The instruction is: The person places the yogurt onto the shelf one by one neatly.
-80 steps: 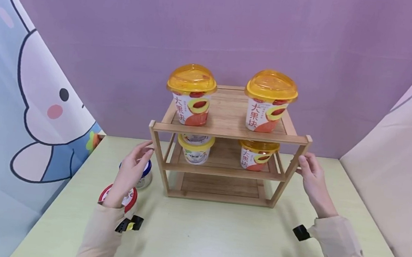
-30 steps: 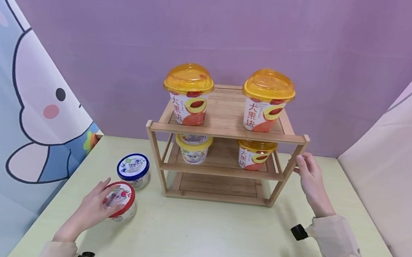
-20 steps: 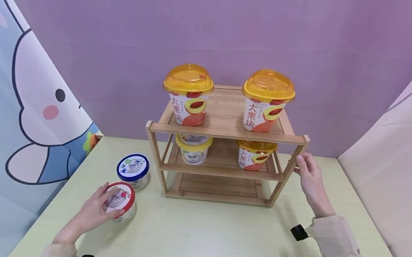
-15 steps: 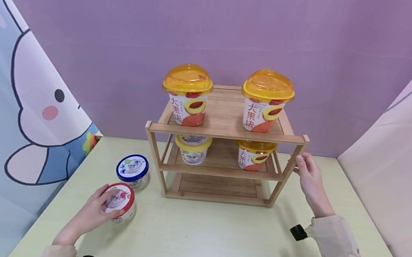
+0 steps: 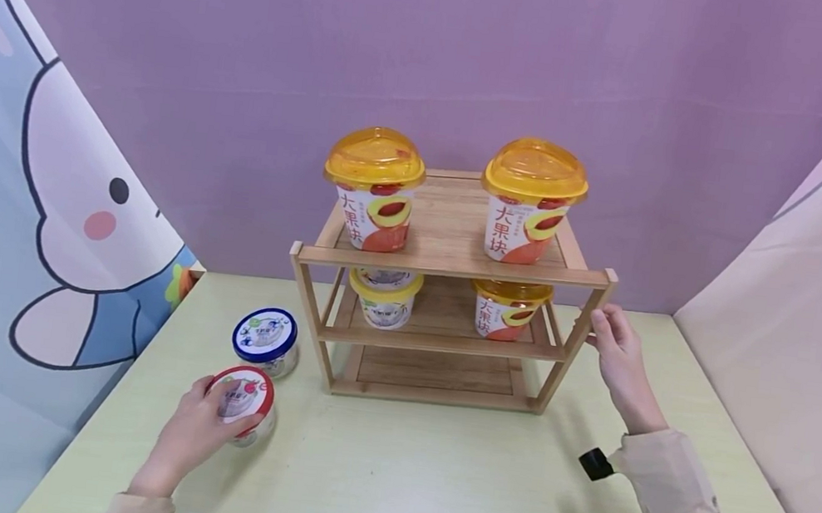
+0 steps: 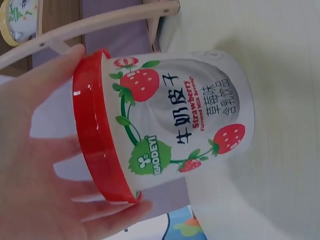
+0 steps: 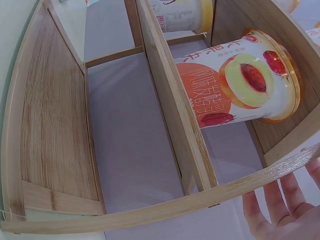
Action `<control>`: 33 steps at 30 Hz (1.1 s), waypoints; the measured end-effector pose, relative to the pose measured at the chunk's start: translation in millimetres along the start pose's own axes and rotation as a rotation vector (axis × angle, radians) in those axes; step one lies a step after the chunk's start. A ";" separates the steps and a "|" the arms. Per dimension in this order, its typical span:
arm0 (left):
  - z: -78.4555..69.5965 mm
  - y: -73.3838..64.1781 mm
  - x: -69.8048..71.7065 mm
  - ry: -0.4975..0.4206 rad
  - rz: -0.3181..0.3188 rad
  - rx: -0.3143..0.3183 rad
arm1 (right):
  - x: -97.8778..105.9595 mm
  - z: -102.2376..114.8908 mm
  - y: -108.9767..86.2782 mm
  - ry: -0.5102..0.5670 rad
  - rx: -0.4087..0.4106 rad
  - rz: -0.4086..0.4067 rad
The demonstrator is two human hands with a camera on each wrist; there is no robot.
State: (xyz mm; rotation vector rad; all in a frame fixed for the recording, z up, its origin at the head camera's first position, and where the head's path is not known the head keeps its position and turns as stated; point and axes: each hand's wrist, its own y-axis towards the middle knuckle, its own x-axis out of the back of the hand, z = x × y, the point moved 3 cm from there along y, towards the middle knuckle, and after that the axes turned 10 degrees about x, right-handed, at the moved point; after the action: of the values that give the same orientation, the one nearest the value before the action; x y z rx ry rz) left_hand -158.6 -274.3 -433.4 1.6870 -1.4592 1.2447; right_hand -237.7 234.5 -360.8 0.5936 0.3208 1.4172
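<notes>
My left hand (image 5: 196, 428) grips a white cup with a red lid (image 5: 243, 396) by its lid, thumb on one side and fingers on the other. In the left wrist view the cup (image 6: 185, 110) shows strawberries and the word Strawberry. Whether its base touches the table cannot be told. Just behind it stands a blue-lidded cup (image 5: 265, 340). Over on the right, my right hand (image 5: 621, 362) holds the right front post of a three-tier wooden rack (image 5: 447, 267); in the right wrist view its fingers (image 7: 275, 202) lie against that post.
Two fruit cups with domed orange lids, one left (image 5: 374, 190) and one right (image 5: 533, 202), stand on the rack's top. Its middle shelf bears stacked yellow-lidded cups (image 5: 385, 300) and another fruit cup (image 5: 509, 313). A purple backdrop (image 5: 432, 58) hangs behind.
My left hand has come from beside the rack down to the red-lidded cup and taken hold of its lid. Lately hand and cup have shifted slightly right. My right hand stays at the post.
</notes>
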 end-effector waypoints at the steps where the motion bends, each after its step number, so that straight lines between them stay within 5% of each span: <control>1: -1.5 -0.3 -0.3 0.007 -0.008 0.006 | 0.0 0.0 0.0 0.000 0.001 0.000; 13: -14.0 -6.0 -8.7 0.052 -0.138 0.057 | -1.3 0.2 -0.4 0.017 0.003 -0.012; 23: -23.9 -5.9 -12.4 0.091 -0.134 0.144 | -0.8 -0.4 -0.5 0.020 0.000 -0.021; 33: -31.1 -9.3 -18.3 0.086 -0.278 0.162 | -0.7 0.1 -0.4 0.007 -0.013 -0.013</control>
State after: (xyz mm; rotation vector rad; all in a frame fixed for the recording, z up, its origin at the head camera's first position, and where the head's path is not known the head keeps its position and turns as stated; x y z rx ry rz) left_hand -157.5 -237.2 -436.3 1.8442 -1.0549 1.2892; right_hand -237.5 233.8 -361.0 0.5753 0.3200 1.4078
